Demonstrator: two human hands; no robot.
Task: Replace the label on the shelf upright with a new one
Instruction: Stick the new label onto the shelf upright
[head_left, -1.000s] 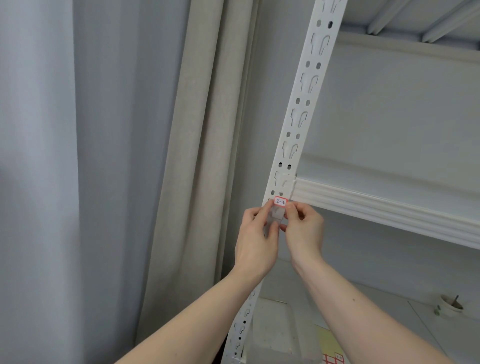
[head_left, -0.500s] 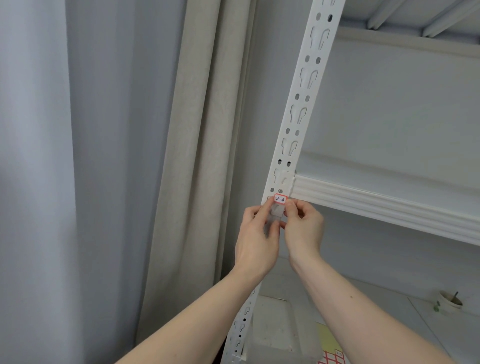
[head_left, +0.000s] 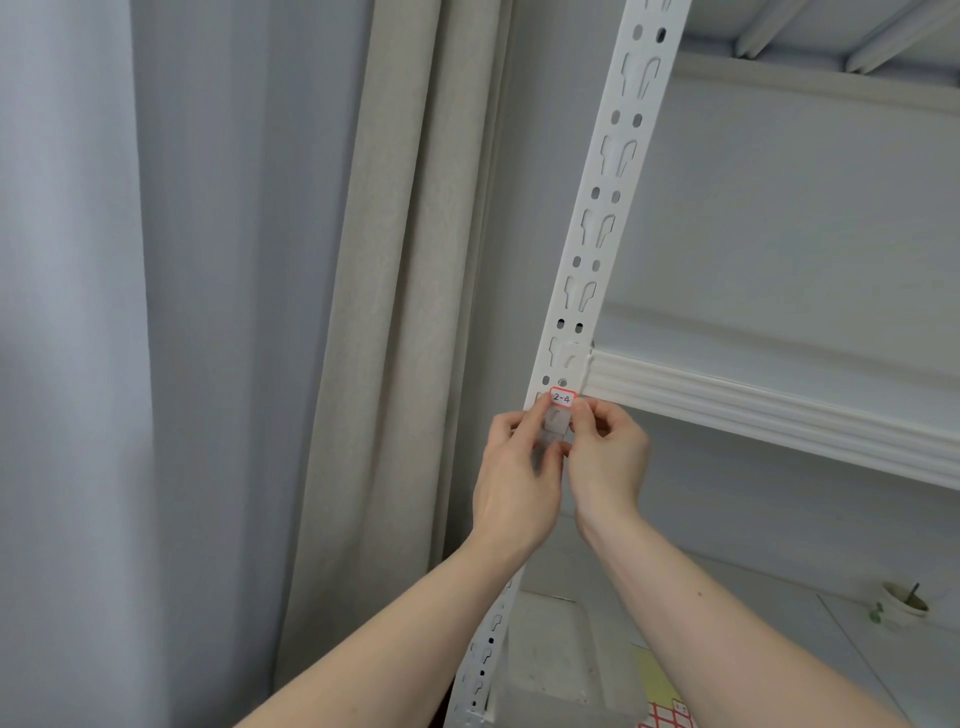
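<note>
Head view: white shelf post (head_left: 597, 228) w/ slots & holes runs up thru the frame, tilted to the right. Small label (head_left: 563, 398), red border, handwritten "2-4", sits on the post face just below where the shelf beam (head_left: 769, 410) joins it. Both hands are raised to the post right under the label. Left hand (head_left: 519, 478) has fingers curled, thumb & forefinger tip at the label's left edge. Right hand (head_left: 608, 462) is pinched the same way at the label's right edge. Between the two hands, below the label, hangs a pale see-thru strip (head_left: 555, 423), prob. tape or backing; can't tell which fingers actually clamp it, or whether the label is stuck down yet. Beige curtain (head_left: 395, 312) hangs left of the post. Bottom right, on the lower surface: a small cup (head_left: 905, 605) w/ something dark in it, and a red grid sheet (head_left: 667, 716) at the frame edge.
</note>
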